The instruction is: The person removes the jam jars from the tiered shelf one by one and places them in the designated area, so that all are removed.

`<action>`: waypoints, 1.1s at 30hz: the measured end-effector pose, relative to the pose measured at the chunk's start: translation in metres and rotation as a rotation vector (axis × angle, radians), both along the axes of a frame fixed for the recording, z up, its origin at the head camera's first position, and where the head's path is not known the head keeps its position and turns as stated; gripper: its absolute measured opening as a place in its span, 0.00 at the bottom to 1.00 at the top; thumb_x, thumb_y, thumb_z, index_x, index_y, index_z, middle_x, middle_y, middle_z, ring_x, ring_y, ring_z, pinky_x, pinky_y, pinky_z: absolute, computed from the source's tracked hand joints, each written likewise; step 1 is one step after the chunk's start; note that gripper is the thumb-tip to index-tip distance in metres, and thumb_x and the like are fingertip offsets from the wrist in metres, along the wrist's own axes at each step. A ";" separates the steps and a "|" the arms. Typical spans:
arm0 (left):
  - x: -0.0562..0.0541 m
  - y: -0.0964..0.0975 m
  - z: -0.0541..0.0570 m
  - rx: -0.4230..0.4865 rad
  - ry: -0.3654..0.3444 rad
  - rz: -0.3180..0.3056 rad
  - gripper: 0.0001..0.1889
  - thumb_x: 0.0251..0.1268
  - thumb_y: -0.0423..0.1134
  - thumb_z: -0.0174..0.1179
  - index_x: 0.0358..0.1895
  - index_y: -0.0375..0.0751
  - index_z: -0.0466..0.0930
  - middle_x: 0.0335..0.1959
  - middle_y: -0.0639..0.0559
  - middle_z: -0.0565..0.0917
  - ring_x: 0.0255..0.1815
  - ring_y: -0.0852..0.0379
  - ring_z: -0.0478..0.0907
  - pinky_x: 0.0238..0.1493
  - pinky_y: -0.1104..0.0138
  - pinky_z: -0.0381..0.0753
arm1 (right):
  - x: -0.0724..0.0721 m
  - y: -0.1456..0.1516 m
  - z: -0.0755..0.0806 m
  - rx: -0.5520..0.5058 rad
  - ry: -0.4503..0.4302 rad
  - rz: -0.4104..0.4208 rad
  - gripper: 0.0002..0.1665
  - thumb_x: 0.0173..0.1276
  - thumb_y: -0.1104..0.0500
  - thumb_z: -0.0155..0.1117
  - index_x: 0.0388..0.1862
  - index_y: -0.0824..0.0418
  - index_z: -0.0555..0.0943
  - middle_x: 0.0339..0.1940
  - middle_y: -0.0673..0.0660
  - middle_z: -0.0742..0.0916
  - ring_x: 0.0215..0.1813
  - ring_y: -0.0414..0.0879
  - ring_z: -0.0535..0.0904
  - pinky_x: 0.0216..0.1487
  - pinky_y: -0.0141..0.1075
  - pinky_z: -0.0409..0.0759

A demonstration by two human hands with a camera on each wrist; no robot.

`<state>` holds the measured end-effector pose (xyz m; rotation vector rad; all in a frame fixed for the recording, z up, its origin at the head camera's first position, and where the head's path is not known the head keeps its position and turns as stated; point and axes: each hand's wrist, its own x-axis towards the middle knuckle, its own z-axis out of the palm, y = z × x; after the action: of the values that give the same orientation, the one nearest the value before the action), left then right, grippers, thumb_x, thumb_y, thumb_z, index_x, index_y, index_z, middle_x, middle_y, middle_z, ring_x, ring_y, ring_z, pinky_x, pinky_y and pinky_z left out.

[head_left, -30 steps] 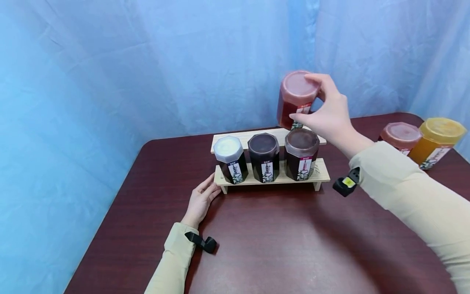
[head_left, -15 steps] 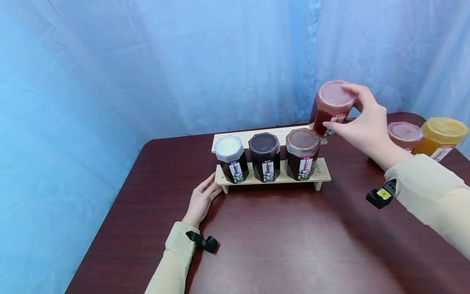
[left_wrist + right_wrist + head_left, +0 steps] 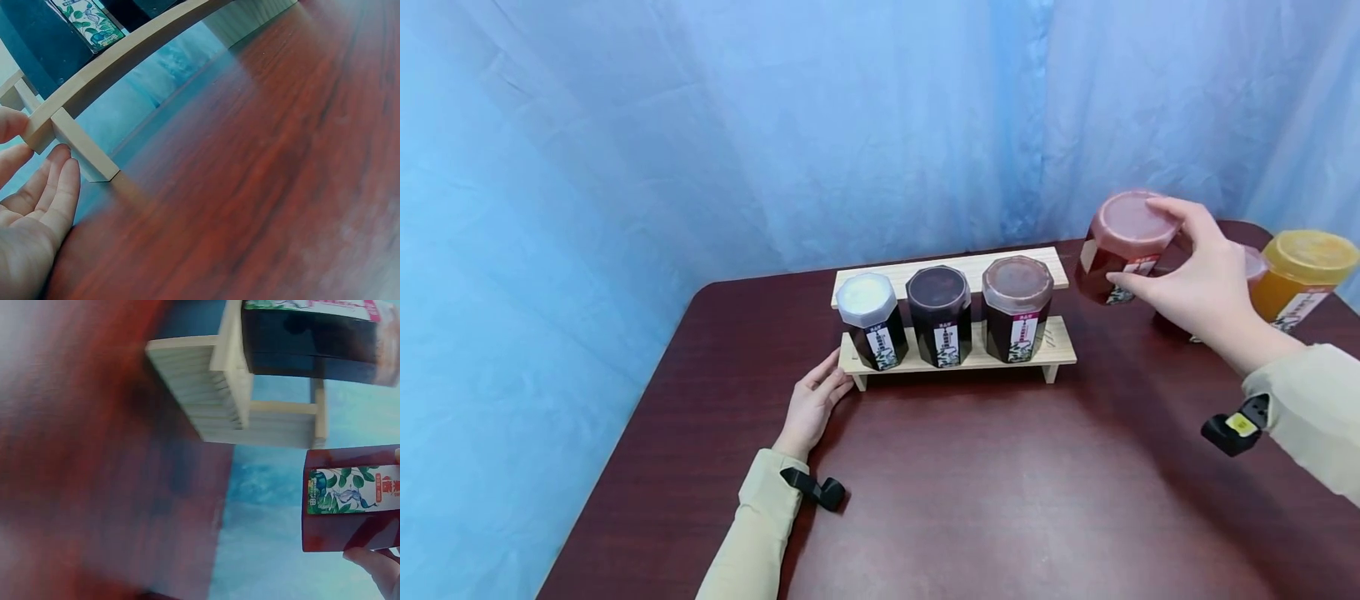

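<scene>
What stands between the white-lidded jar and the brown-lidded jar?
One dark-lidded jar stands between them on the wooden rack, as the head view shows.

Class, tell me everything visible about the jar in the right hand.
The jar is faceted, with dark red sides, a pinkish lid in place and a white label bearing green leaves and red print; whether glass or plastic, I cannot tell. Roughly upright, it is off the table, right of the rack and apart from it; the right hand grips its side and lid.
</scene>
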<state>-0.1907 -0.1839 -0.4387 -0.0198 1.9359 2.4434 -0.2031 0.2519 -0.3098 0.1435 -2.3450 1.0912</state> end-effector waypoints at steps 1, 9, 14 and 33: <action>0.000 0.000 0.000 0.002 0.001 0.000 0.25 0.71 0.29 0.48 0.69 0.30 0.61 0.48 0.50 0.79 0.40 0.62 0.78 0.49 0.69 0.79 | 0.001 0.002 -0.003 0.008 -0.012 0.001 0.50 0.47 0.63 0.77 0.69 0.45 0.66 0.65 0.58 0.74 0.52 0.22 0.66 0.49 0.14 0.62; -0.001 0.000 -0.002 -0.002 0.012 -0.001 0.25 0.71 0.29 0.49 0.69 0.30 0.60 0.50 0.48 0.78 0.41 0.62 0.79 0.50 0.69 0.78 | 0.006 0.015 -0.035 0.039 -0.066 0.004 0.52 0.45 0.61 0.79 0.69 0.45 0.66 0.60 0.66 0.78 0.47 0.18 0.65 0.45 0.13 0.60; -0.001 0.000 -0.001 -0.014 -0.005 -0.003 0.25 0.71 0.29 0.48 0.69 0.31 0.60 0.55 0.43 0.76 0.42 0.63 0.79 0.50 0.70 0.78 | 0.007 0.022 -0.052 0.033 -0.111 0.002 0.51 0.45 0.61 0.79 0.69 0.51 0.66 0.57 0.68 0.78 0.43 0.14 0.60 0.45 0.15 0.59; -0.001 -0.001 -0.002 -0.025 -0.006 -0.015 0.25 0.71 0.30 0.48 0.70 0.33 0.60 0.66 0.34 0.68 0.46 0.64 0.79 0.50 0.70 0.78 | -0.002 0.026 -0.075 0.054 -0.192 0.008 0.51 0.50 0.58 0.77 0.71 0.57 0.61 0.59 0.72 0.75 0.51 0.52 0.74 0.42 0.15 0.58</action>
<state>-0.1913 -0.1850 -0.4405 -0.0130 1.9567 2.4063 -0.2047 0.2774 -0.3846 0.0710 -2.5473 1.0886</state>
